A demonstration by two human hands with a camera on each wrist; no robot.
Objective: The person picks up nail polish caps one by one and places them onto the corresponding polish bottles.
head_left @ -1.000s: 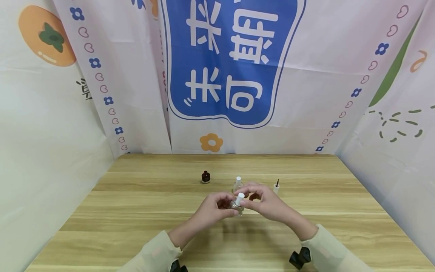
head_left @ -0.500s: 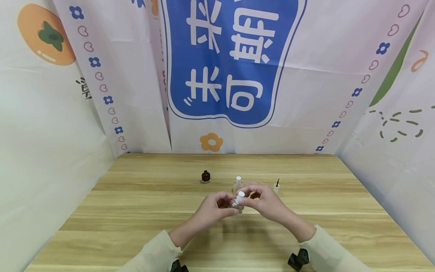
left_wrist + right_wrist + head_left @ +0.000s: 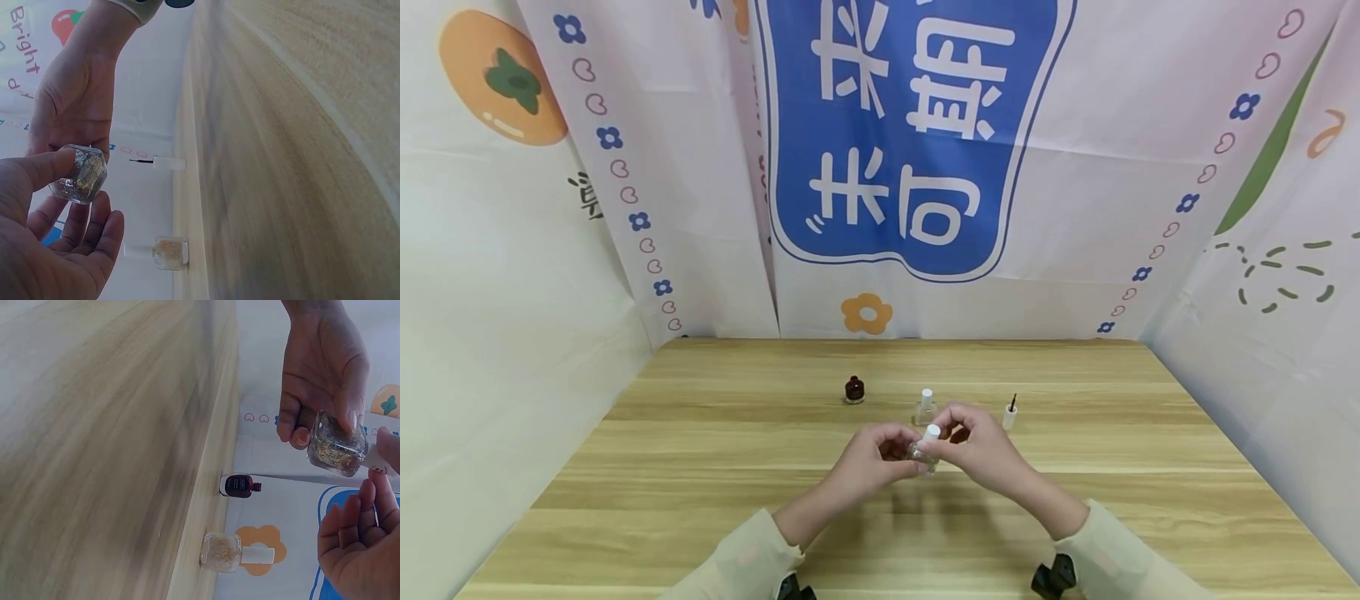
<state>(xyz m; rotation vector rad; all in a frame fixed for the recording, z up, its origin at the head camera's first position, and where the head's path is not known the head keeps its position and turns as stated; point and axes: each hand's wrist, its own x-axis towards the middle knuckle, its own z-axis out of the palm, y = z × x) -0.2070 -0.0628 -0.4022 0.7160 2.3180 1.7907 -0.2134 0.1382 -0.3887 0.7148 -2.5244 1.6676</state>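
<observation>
Above the table, my left hand holds a clear nail polish bottle filled with gold and silver glitter, thumb on one side and fingers on the other. My right hand pinches its white cap between thumb and fingers; the cap sits on the bottle's neck, and the bottle is slightly tilted. In the left wrist view, the cap is hidden behind the bottle and fingers. Just behind my hands, a second bottle of pale glitter polish stands upright with its white cap on.
An uncapped dark red nail polish bottle stands farther back on the left of the wooden table. To the right, a white cap stands with its black brush pointing up. Printed cloth hangs behind and at both sides.
My right hand has shifted slightly left and its fingers have moved around the cap, uncovering more of the bottle behind and the standing brush cap. My left hand stays in place.
</observation>
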